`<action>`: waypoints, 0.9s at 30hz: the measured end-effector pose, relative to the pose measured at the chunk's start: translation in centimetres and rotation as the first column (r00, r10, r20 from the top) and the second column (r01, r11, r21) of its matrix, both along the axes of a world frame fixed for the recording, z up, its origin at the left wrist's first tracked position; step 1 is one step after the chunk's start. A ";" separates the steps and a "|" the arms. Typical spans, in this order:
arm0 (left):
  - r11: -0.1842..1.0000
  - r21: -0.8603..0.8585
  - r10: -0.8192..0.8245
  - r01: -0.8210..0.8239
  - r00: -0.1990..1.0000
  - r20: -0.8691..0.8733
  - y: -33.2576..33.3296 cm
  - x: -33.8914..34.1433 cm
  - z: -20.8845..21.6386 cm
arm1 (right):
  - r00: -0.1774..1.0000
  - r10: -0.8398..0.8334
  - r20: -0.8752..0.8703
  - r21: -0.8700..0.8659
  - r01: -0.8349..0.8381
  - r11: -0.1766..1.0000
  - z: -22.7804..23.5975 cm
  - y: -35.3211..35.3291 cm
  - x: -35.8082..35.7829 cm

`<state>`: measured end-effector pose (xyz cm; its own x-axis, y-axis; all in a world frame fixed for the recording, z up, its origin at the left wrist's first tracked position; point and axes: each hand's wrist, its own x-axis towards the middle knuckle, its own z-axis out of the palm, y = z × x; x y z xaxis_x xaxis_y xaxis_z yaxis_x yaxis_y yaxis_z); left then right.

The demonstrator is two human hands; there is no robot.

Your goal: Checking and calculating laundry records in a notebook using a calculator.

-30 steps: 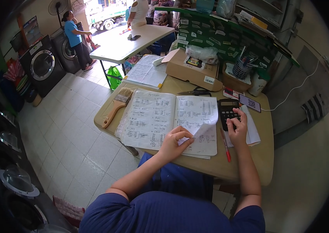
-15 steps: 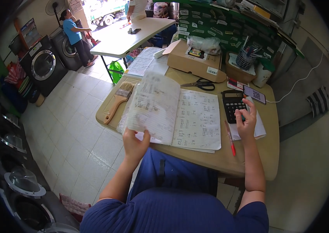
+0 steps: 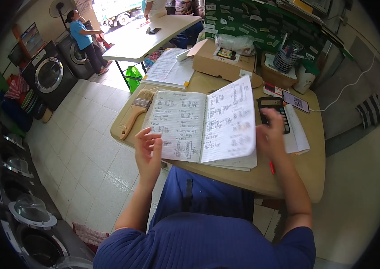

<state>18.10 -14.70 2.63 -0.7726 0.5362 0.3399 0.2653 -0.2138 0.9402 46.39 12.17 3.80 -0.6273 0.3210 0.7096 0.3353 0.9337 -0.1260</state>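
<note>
A spiral notebook [image 3: 174, 119] with handwritten columns lies open on the table in front of me. Its right-hand page [image 3: 230, 121] is lifted and tilted, its outer edge blurred. My left hand [image 3: 148, 152], open with fingers apart and slightly bent, is at the lower left corner of the notebook. On the other side, my right hand [image 3: 273, 134] is beside the raised page's outer edge, a little blurred, its fingers apart and partly over a black calculator [image 3: 271, 103]. The red end of a pen [image 3: 272, 168] shows below that hand; the rest is hidden.
A wide paintbrush [image 3: 136, 114] lies left of the notebook. Behind are written sheets [image 3: 168, 67], a cardboard box [image 3: 223, 62], a pen basket [image 3: 285, 60] and a phone [image 3: 295, 102] on a white cable. Folded paper [image 3: 298, 134] lies right. Washing machines [image 3: 49, 74] and another person [image 3: 82, 38] stand farther off.
The leaf my left hand was holding up is released, and a different spread shows, with a page raised on the right. My right hand has moved left and down from the calculator toward that page.
</note>
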 end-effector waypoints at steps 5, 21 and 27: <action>0.993 -0.043 -0.116 0.108 0.961 -0.251 3.0 2.3 -0.1 | 0.942 0.177 0.285 -0.167 -0.133 0.977 -1.2 -2.9 -2.4; 0.957 0.172 0.288 -0.233 0.701 -0.652 1.0 1.5 1.5 | 0.638 0.486 0.598 -0.348 -0.339 0.874 0.4 -9.9 -14.0; 0.992 -0.110 -0.054 -0.066 0.562 -0.825 1.9 2.1 3.6 | 0.603 0.499 0.622 -0.355 -0.351 0.867 0.3 -12.3 -14.0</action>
